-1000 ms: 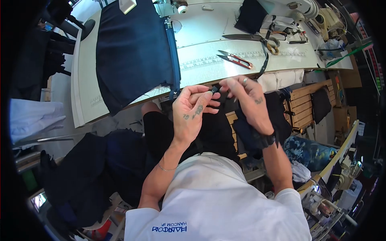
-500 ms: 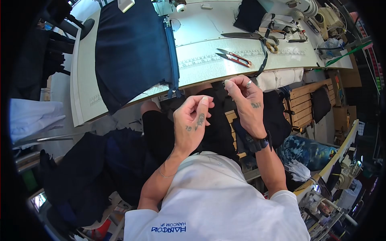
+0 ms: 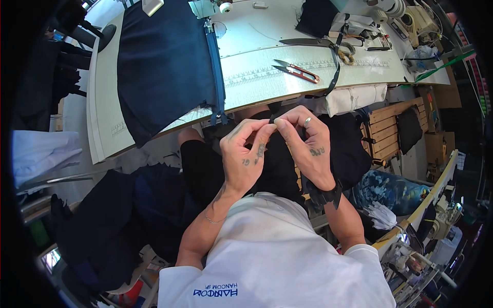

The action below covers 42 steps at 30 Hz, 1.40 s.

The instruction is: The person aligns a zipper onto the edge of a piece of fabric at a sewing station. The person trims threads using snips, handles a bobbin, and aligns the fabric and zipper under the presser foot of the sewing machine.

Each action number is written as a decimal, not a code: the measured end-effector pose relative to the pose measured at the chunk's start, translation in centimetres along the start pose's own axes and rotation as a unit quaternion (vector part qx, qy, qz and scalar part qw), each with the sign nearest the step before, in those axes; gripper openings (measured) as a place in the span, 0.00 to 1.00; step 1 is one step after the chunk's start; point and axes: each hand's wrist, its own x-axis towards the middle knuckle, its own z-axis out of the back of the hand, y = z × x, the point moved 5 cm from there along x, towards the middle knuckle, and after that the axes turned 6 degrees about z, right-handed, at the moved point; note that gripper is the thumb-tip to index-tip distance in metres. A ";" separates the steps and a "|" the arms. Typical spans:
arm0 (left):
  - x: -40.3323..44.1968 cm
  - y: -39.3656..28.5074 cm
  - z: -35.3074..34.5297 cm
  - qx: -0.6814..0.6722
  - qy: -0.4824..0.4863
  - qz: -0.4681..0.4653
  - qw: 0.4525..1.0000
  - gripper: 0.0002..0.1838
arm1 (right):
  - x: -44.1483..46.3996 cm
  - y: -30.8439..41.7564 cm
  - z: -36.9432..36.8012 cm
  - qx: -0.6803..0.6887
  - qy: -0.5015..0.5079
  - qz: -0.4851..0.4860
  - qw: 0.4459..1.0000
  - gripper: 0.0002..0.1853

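Note:
My left hand point(image 3: 245, 154) and my right hand point(image 3: 306, 146) meet fingertip to fingertip over my lap, just in front of the table edge. Both are pinched on a small dark piece point(image 3: 273, 118), mostly hidden by the fingers and too small to name. Beyond them on the sewing table point(image 3: 246, 92) lies a dark navy fabric panel point(image 3: 162, 66), with a navy zipper strip point(image 3: 214, 69) along its right side. Red-handled thread snips point(image 3: 298, 71) and large dark scissors point(image 3: 308, 42) rest on the table to the right.
A sewing machine point(image 3: 205, 7) stands at the table's far side. A black strap point(image 3: 336, 66) hangs over the front edge near a white cloth roll point(image 3: 354, 99). Right of my lap is a wooden slatted bench point(image 3: 385, 128). Dark garments point(image 3: 102, 226) hang at the lower left.
My hands were apart half a second ago and have come together at the fingertips. A small dark piece shows between them. The view has shifted slightly, moving the table items a little left.

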 end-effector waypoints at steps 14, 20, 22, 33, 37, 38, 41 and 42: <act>0.1 0.3 -0.5 -0.063 0.046 0.118 0.990 0.11 | -0.9 -1.2 0.1 0.174 0.009 -0.158 0.972 0.08; 0.0 0.4 -0.7 -0.016 0.058 0.125 0.990 0.12 | -0.4 -0.1 0.7 -0.076 -0.023 0.049 0.996 0.04; -0.1 0.9 -0.6 -0.097 0.067 0.174 0.978 0.15 | -0.3 1.8 0.6 -0.280 -0.050 0.232 0.930 0.15; 0.1 1.2 0.0 -0.163 0.050 0.143 0.975 0.12 | -0.5 2.9 -1.1 -0.346 0.050 0.343 0.872 0.25; 0.3 0.4 0.6 -0.144 0.039 0.119 0.982 0.12 | -0.6 3.3 -1.4 -0.283 0.065 0.277 0.916 0.27; 0.3 0.2 0.7 -0.123 0.030 0.112 0.986 0.12 | -0.4 3.6 -1.4 -0.283 0.062 0.278 0.916 0.27; 0.3 -0.2 1.4 -0.031 0.024 0.067 0.997 0.11 | 0.2 4.2 -1.0 -0.218 0.061 0.235 0.945 0.19; 0.2 -0.5 1.7 0.030 0.022 0.042 0.998 0.11 | 0.7 3.5 -0.8 -0.149 0.062 0.163 0.973 0.14</act>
